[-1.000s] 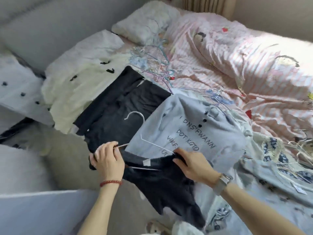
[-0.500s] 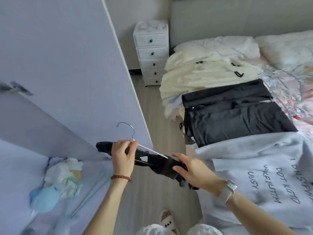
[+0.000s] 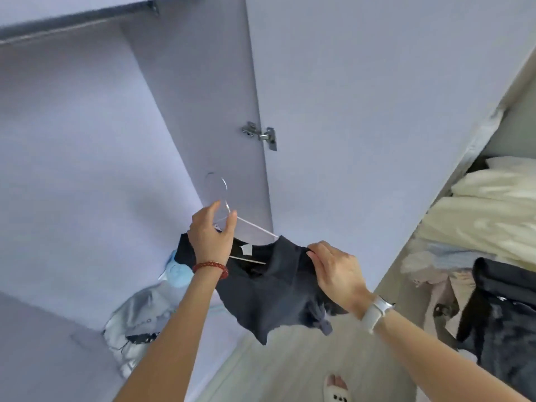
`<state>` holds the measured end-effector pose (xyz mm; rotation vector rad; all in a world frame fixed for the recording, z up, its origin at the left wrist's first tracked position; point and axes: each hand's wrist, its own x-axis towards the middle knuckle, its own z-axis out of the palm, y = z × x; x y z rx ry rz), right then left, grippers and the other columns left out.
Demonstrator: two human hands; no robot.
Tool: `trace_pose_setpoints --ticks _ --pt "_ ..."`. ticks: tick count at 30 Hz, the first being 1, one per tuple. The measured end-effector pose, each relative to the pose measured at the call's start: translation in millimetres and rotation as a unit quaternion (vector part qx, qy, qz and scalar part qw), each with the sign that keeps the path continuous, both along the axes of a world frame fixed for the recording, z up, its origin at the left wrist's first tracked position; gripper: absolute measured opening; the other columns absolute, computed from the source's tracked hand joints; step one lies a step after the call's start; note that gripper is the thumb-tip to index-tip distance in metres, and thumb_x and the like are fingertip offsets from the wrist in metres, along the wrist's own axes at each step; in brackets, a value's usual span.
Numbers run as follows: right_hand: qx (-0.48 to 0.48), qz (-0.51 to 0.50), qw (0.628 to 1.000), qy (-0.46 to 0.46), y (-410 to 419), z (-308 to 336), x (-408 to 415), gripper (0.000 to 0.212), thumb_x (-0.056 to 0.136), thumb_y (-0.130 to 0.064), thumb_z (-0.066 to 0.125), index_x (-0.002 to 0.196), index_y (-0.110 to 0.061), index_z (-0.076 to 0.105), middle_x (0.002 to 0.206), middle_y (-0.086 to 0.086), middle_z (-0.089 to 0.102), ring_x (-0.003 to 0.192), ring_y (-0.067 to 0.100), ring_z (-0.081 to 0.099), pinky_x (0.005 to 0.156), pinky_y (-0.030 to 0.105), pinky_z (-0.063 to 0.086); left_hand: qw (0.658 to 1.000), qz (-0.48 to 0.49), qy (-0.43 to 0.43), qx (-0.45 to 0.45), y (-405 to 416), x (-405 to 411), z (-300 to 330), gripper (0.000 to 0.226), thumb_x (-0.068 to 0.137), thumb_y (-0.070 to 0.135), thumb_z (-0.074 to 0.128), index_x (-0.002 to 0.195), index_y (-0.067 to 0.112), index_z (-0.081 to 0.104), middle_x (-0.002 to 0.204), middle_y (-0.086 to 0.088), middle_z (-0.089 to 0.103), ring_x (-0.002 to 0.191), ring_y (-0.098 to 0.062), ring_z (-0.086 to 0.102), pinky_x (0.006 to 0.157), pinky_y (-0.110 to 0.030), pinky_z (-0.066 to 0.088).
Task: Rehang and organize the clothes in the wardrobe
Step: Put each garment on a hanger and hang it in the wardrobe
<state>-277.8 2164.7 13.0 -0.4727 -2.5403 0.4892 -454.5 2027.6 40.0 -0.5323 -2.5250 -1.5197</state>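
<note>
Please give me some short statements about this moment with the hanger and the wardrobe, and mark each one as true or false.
1. The left hand holds the hanger near its hook. True.
2. The dark garment already hangs on the rail. False: both hands hold it in front of the open wardrobe, well below the rail.
3. The right hand pinches the garment at its shoulder. True.
4. The left wrist wears a white watch. False: it wears a red bead bracelet; the watch is on the right wrist.
5. The wardrobe door is closed. False: it stands open, with its hinge showing.
</note>
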Motion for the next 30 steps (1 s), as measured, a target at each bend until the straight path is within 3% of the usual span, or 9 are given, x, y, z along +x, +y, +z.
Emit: trace_pose_setpoints --ticks 3,6,8,13,15,17,23,27,30 --pt "-0.003 0.016 0.999 0.029 6 8 -49 0.035 0.091 -0.026 0.033 0.082 -0.011 0.063 0.072 -0.002 0.064 0.052 0.022 0.059 0.044 0.022 0.041 0.994 0.050 0.091 -0.042 -16 -25 19 0.046 0.082 0.033 0.054 0.121 0.008 0.056 0.124 -0.017 0.051 0.119 -0.032 0.044 0.102 -0.045 0.035" --pt "-0.038 0.020 0.998 0.043 16 25 -103 0.034 0.096 -0.026 0.034 0.094 -0.008 0.063 0.089 0.005 0.067 0.072 0.031 0.063 0.062 0.033 0.047 0.964 0.100 0.231 -0.087 -21 -45 52 0.045 0.083 0.035 0.042 0.117 0.010 0.058 0.124 -0.015 0.051 0.120 -0.032 0.042 0.098 -0.050 0.036" --pt "-0.068 0.034 0.996 0.054 26 41 -145 0.026 0.097 -0.021 0.039 0.100 -0.007 0.061 0.094 0.009 0.066 0.082 0.035 0.061 0.070 0.036 0.044 0.926 0.132 0.332 -0.121 -16 -61 83 0.040 0.084 0.028 0.042 0.115 0.011 0.059 0.125 -0.015 0.052 0.122 -0.030 0.037 0.097 -0.051 0.035" --pt "-0.102 0.062 0.982 0.150 38 98 -249 0.025 0.097 -0.019 0.040 0.093 -0.004 0.060 0.079 0.009 0.063 0.070 0.031 0.059 0.062 0.034 0.043 0.808 0.237 0.503 -0.196 3 -103 179 0.046 0.081 0.021 0.050 0.126 0.017 0.051 0.138 -0.018 0.043 0.131 -0.035 0.025 0.102 -0.054 0.025" --pt "-0.113 0.066 0.977 0.167 41 119 -284 0.028 0.097 -0.021 0.037 0.093 -0.004 0.058 0.079 0.010 0.063 0.069 0.031 0.059 0.062 0.034 0.044 0.770 0.291 0.511 -0.246 9 -124 207 0.058 0.079 0.021 0.054 0.136 0.021 0.042 0.146 -0.018 0.033 0.135 -0.039 0.020 0.108 -0.055 0.013" --pt "-0.124 0.068 0.973 0.183 43 136 -314 0.029 0.098 -0.022 0.036 0.095 -0.002 0.057 0.081 0.013 0.064 0.072 0.035 0.059 0.063 0.034 0.042 0.757 0.326 0.483 -0.294 8 -148 220 0.066 0.080 0.025 0.054 0.143 0.023 0.031 0.150 -0.018 0.024 0.137 -0.044 0.017 0.108 -0.058 0.006" --pt "-0.153 0.067 0.971 0.172 51 168 -382 0.031 0.099 -0.020 0.034 0.099 0.001 0.056 0.091 0.018 0.064 0.083 0.037 0.059 0.067 0.030 0.035 0.697 0.379 0.472 -0.385 -11 -200 206 0.075 0.085 0.041 0.050 0.147 0.025 0.012 0.152 -0.012 0.011 0.137 -0.040 0.005 0.109 -0.057 -0.005" --pt "-0.165 0.055 0.981 0.085 55 171 -405 0.031 0.099 -0.021 0.032 0.103 0.000 0.055 0.100 0.019 0.063 0.093 0.040 0.056 0.069 0.033 0.035 0.689 0.385 0.483 -0.378 -11 -203 208 0.073 0.086 0.044 0.047 0.147 0.027 0.011 0.151 -0.009 0.008 0.137 -0.037 -0.001 0.109 -0.054 -0.008" --pt "-0.163 0.058 0.982 0.080 57 158 -400 0.028 0.099 -0.022 0.034 0.105 -0.003 0.055 0.104 0.017 0.062 0.093 0.038 0.057 0.070 0.034 0.038 0.696 0.382 0.477 -0.378 -10 -202 207 0.074 0.085 0.044 0.048 0.147 0.027 0.011 0.151 -0.009 0.008 0.137 -0.038 0.000 0.109 -0.054 -0.006"
